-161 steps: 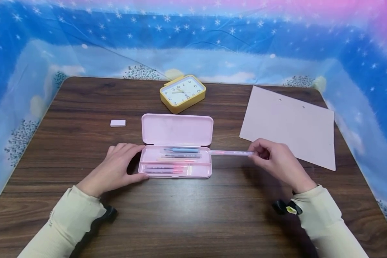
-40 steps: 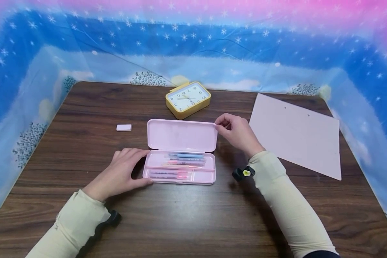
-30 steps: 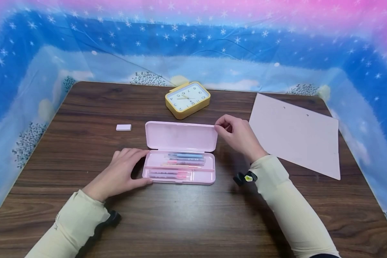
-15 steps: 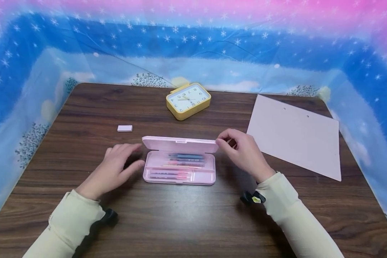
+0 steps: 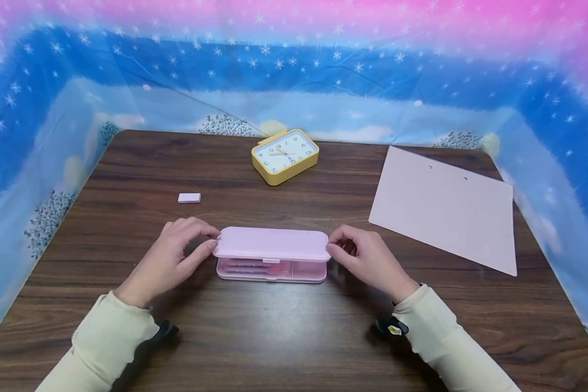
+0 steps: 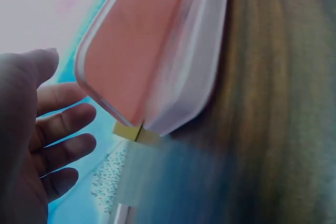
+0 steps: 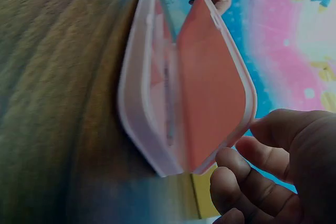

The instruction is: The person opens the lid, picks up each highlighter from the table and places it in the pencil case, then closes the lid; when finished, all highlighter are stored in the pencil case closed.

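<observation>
A pink pencil case (image 5: 301,276) lies on the wooden table, its lid (image 5: 274,243) tilted partway down over the base. Under the lid's front edge several pens (image 5: 250,268) show; the rear compartment is hidden in the head view. With thumb and fingers my right hand (image 5: 372,261) pinches the lid's right end, also seen in the right wrist view, where the lid's inner side (image 7: 210,82) faces the camera. My left hand (image 5: 173,258) is at the lid's left end, fingertips right at its edge. The left wrist view shows those fingers (image 6: 63,124) loosely spread beside the lid.
Behind the case stands a yellow alarm clock (image 5: 285,157). A small white eraser (image 5: 189,198) lies at the back left. On the right rests a pale pink flat board (image 5: 446,209) with two small holes. A snowflake-patterned cloth (image 5: 294,65) surrounds the table's far sides.
Earlier the right hand held a pen at the case's right side. Since then it has gripped the upright lid and swung it forward and down. The left hand has moved off the base to the lid's end.
</observation>
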`<act>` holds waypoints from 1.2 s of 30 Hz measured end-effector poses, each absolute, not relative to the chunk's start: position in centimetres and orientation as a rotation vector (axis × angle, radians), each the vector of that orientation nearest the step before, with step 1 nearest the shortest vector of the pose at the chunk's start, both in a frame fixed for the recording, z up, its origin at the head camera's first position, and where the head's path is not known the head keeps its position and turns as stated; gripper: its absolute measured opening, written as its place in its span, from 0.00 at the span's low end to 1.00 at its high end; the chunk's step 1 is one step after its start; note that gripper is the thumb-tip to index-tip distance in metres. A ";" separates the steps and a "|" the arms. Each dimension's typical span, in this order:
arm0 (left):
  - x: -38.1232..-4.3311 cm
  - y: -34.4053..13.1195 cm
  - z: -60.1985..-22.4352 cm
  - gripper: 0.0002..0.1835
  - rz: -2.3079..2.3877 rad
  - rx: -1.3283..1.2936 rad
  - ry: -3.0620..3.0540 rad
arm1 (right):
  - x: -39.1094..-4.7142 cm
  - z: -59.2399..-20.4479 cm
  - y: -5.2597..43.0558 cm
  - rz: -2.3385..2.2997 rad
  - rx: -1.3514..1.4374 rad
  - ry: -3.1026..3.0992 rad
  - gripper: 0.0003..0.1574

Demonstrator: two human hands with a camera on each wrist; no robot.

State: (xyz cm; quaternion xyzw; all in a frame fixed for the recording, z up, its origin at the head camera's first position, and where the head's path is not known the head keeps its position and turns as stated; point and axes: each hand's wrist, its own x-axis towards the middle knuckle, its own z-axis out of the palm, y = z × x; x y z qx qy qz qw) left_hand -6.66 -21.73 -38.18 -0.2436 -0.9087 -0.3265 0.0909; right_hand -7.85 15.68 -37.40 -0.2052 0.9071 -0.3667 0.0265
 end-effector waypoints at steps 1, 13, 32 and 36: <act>-6.7 -21.7 -38.4 0.09 -0.969 -0.736 -2.704 | -7.9 -37.7 15.7 -1.124 -0.623 2.795 0.04; -6.5 -21.3 -40.0 0.10 -0.887 -0.803 -2.785 | -8.0 -39.3 15.0 -1.018 -0.548 2.734 0.05; -7.3 -20.9 -39.0 0.16 -0.805 -0.771 -3.002 | -8.5 -39.6 14.7 -0.935 -0.615 2.735 0.05; -7.5 -20.8 -39.1 0.16 -0.784 -0.796 -3.008 | -8.5 -39.5 14.5 -0.914 -0.622 2.732 0.05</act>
